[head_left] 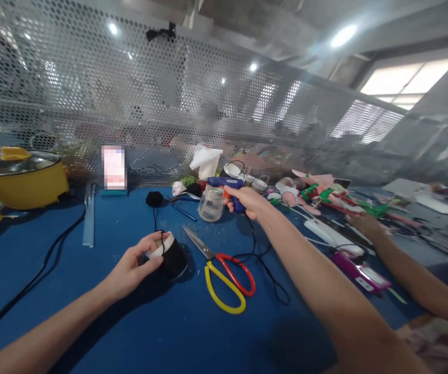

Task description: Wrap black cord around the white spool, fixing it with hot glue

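My left hand (pixel 141 259) grips the white rim of a small cup (pixel 174 259) whose side is wrapped in black yarn. The cup is tilted, and a strand runs from it to a black yarn ball (pixel 154 199) farther back. In my right hand (pixel 247 201) is a blue glue gun (pixel 226 182) with an orange trigger, held at the glass jar (pixel 211 205). Whether its nozzle rests on the jar I cannot tell. Between my hands lie scissors (pixel 213 256) with one red and one yellow handle, blades pointing away from me.
A yellow electric pot (pixel 25 182) stands at far left, its black cable (pixel 58 241) crossing the table. Clear glue sticks (pixel 89 218) and a phone (pixel 113 167) are nearby. At right are a power strip (pixel 325 234), a purple device (pixel 360 272) and another person's arm (pixel 398 270).
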`<state>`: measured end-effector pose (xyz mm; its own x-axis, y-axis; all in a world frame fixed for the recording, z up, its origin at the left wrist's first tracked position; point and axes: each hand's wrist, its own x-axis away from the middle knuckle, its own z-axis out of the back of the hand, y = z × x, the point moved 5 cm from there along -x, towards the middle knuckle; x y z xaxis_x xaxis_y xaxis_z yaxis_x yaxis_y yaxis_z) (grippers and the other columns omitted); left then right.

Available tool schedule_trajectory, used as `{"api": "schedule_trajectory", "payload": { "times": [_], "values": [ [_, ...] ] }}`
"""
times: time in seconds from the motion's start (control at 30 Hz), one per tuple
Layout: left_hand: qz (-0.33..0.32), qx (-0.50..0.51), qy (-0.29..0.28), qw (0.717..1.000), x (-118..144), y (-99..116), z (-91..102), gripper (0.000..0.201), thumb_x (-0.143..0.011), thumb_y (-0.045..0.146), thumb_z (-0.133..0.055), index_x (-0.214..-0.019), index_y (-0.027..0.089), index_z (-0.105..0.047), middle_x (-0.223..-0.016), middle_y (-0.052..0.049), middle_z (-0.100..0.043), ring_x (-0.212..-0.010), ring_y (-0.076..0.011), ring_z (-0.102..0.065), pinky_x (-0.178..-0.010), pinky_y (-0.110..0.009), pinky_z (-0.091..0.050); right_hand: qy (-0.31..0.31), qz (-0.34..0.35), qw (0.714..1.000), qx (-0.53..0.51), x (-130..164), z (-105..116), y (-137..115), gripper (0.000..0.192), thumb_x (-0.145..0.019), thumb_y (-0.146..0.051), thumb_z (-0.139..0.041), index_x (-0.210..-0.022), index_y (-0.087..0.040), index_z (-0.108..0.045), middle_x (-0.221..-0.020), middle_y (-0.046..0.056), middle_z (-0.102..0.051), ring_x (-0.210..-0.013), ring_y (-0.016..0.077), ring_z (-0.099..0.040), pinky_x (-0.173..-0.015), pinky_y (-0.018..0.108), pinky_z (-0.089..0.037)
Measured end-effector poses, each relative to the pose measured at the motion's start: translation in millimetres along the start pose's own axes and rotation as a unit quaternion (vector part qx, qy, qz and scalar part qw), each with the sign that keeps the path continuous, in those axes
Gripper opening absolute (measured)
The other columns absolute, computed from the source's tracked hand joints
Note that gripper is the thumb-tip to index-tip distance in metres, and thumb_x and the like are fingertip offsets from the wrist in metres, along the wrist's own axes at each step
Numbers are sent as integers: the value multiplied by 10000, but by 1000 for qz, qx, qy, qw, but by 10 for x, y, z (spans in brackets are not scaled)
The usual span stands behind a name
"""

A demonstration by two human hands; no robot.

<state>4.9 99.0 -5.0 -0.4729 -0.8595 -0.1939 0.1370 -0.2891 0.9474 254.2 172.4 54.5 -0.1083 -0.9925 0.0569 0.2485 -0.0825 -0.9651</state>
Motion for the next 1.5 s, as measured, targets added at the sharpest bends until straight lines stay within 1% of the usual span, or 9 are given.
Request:
{"api": "schedule_trajectory", "payload": {
  "times": [0.3,0.4,0.47,0.53,0.63,0.83,1.07,1.27,1.5],
  "values": [
    [-9,-13,-6,1000,4,22,-15,215,-759,328,-523,-630,181,-435,-1261,-154,-453,-1224,-295,-330,-994,-476,-222,31,-42,987,155,-162,200,11,376,-756,-457,-506,-533,-154,-501,-485,80,-579,-524,190,-591,-491,300,-464],
    [-8,-21,-9,1000,-4,12,-19,212,-762,330,-516,-638,179,-435,-1266,-157,-444,-1222,-288,-334,-991,-480,-230,112,27,971,209,77,246,-132,307,-730,-410,-549,-544,-169,-506,-602,93,-599,-737,231,-598,-623,300,-437],
    [-10,-29,-12,999,-6,13,-25,204,-766,327,-511,-644,180,-440,-1240,-155,-469,-1214,-281,-346,-991,-480,-233,147,152,937,278,314,85,-277,273,-740,-410,-528,-617,-168,-550,-716,80,-608,-792,218,-572,-679,297,-412],
    [-21,-40,-14,999,-2,34,-36,184,-767,312,-509,-650,183,-449,-1215,-142,-494,-1207,-272,-350,-997,-471,-229,52,261,910,319,528,-300,-325,318,-770,-436,-473,-665,-159,-589,-741,62,-601,-736,178,-559,-674,281,-408],
    [-53,-82,-15,995,14,108,-68,143,-759,275,-511,-657,186,-465,-1205,-116,-497,-1210,-267,-332,-1006,-447,-226,-115,315,895,293,718,-883,-252,375,-838,-402,-375,-695,-147,-611,-816,64,-600,-818,146,-544,-730,248,-402],
    [-78,-166,-40,982,31,212,-133,136,-758,225,-494,-631,184,-468,-1056,-97,-555,-1177,-267,-349,-975,-415,-281,-224,229,894,312,654,-1325,-53,448,-822,-399,-391,-480,-146,-534,-584,40,-562,-642,136,-545,-594,235,-397],
    [-43,-50,-32,997,-7,132,-55,133,-764,251,-529,-663,172,-494,-1212,-99,-515,-1211,-259,-341,-1005,-428,-221,-140,205,966,71,698,-1000,-29,188,-768,-271,-499,-697,-138,-611,-947,60,-578,-885,119,-546,-747,218,-412],
    [41,106,-48,992,-15,119,-81,160,-746,280,-577,-839,151,-591,-1258,-98,-494,-1173,-279,-401,-983,-423,-261,-77,191,978,30,781,-781,39,170,-716,-301,-561,-648,-147,-534,-840,32,-573,-724,108,-533,-640,223,-416],
    [62,186,-73,978,28,184,-122,115,-729,252,-611,-697,146,-581,-1262,-83,-498,-1175,-281,-407,-980,-419,-273,-66,150,986,23,845,-750,120,196,-729,-347,-550,-734,-151,-552,-673,-2,-546,-587,99,-488,-554,234,-384]
  ]
}}
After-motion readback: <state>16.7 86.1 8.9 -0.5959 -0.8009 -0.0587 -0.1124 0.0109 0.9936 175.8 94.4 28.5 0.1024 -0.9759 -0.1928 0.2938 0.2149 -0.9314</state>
